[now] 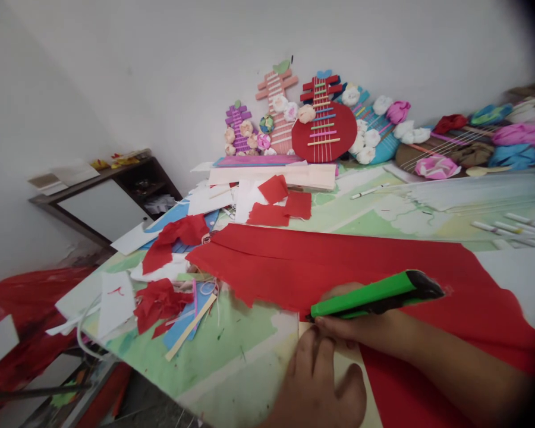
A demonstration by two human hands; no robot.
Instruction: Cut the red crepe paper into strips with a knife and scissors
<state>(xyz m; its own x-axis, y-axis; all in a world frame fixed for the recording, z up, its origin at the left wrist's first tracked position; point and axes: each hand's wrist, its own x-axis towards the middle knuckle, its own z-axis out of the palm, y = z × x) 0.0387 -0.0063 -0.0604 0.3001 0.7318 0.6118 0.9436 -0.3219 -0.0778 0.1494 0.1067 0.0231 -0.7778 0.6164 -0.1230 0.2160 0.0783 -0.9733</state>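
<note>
A green utility knife [377, 295] is gripped in the right hand [361, 324], fingers wrapped round its stiff, light body, blade end near the edge of a large red paper sheet [339, 261]. The sheet, thin and easily torn, is best pinned flat; the left hand [316, 380], fingers together, is pressed beside it on the counter [232, 356]. Red scraps [160, 300] lie left.

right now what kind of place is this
Probably a home craft workspace: a table strewn with red paper and scraps, finished guitar-shaped paper decorations against the wall, and the right hand holding a green utility knife.
</note>
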